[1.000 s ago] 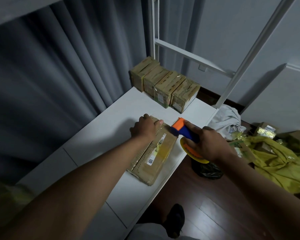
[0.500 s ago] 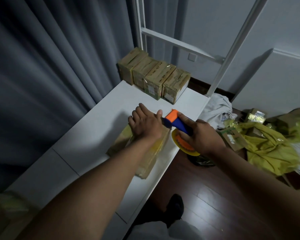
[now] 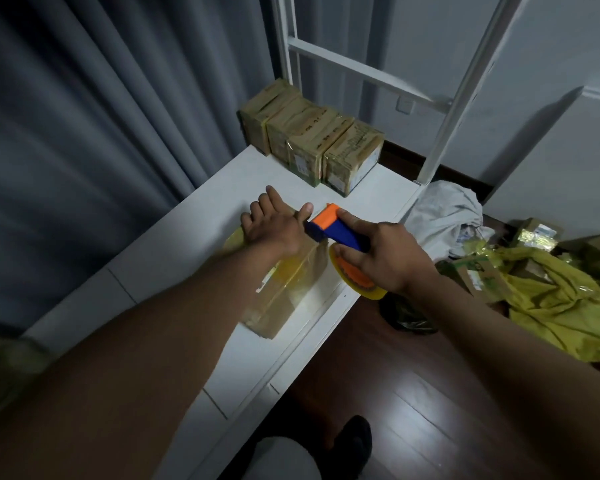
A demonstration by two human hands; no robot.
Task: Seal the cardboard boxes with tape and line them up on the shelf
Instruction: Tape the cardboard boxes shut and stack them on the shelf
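A long cardboard box (image 3: pixel 284 299) lies on the white shelf (image 3: pixel 194 237), with glossy tape along its top. My left hand (image 3: pixel 274 226) presses flat on the box's far end, fingers spread. My right hand (image 3: pixel 385 261) grips the blue handle of an orange and blue tape dispenser (image 3: pixel 329 226), whose orange head sits at the box's far right corner beside my left thumb. Its yellow tape roll (image 3: pixel 357 278) hangs just off the shelf edge. Several sealed boxes (image 3: pixel 312 140) stand in a row at the shelf's far end.
Grey curtains (image 3: pixel 101 133) hang left of the shelf. White shelf posts (image 3: pixel 465 88) rise at the far end. On the wooden floor to the right lie a white cloth (image 3: pixel 444 216), a yellow bag (image 3: pixel 568 299) with loose boxes, and a dark bag (image 3: pixel 406 313).
My left hand went from curled over the box's far end to flat with spread fingers. The box has been turned or shifted under it. The dispenser stays at the box's far corner.
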